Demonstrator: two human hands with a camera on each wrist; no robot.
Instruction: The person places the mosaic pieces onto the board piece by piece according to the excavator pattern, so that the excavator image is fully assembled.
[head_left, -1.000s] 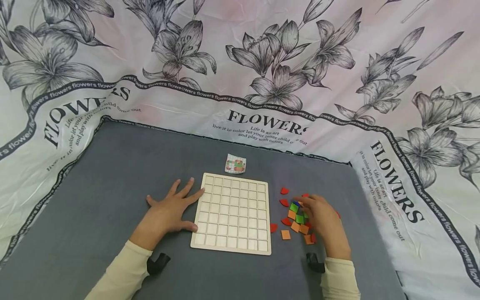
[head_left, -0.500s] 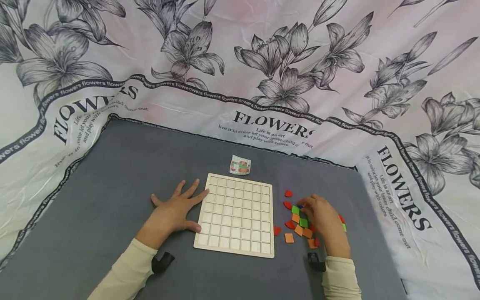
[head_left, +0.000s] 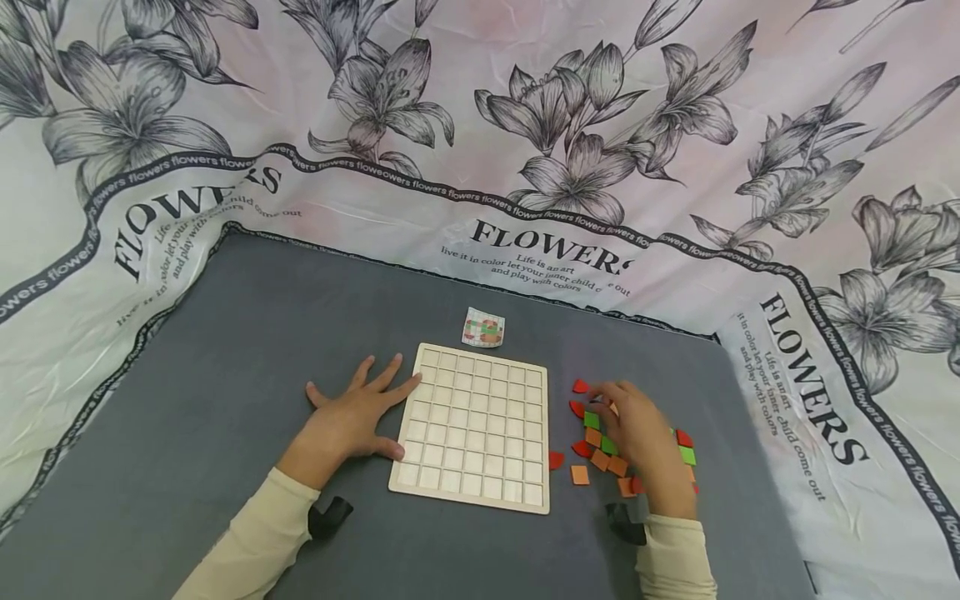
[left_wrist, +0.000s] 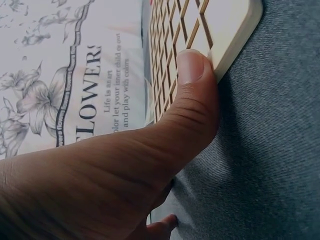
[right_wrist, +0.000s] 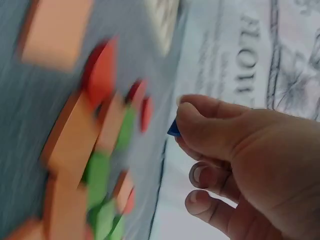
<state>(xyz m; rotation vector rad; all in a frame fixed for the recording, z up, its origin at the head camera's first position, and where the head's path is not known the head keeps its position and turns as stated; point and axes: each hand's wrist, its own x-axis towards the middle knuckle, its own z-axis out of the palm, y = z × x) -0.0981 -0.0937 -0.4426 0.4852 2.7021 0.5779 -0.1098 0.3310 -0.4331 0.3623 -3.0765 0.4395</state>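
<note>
A pale wooden grid board (head_left: 472,429) lies on the grey table, its square cells bare. Fingers spread, my left hand (head_left: 348,425) rests at the board's left edge; in the left wrist view the thumb (left_wrist: 192,75) presses on its rim near a corner. My right hand (head_left: 641,433) is over the loose tiles to the right of the board. Between its thumb and index finger it pinches a small blue tile (right_wrist: 173,129), mostly covered by the fingertips. Orange square tiles (head_left: 580,475), green square tiles (head_left: 592,420) and red rounded tiles (head_left: 556,460) lie below and around this hand.
A small card with a coloured grid pattern (head_left: 483,327) lies behind the board. More green tiles (head_left: 687,455) and red tiles (head_left: 683,438) show beyond the right wrist. A white cloth printed with flowers (head_left: 555,258) borders the table's back and sides.
My right hand has picked the blue tile out of the pile and lifted it slightly. The left hand stays at the board's edge. The head view has shifted a little.
</note>
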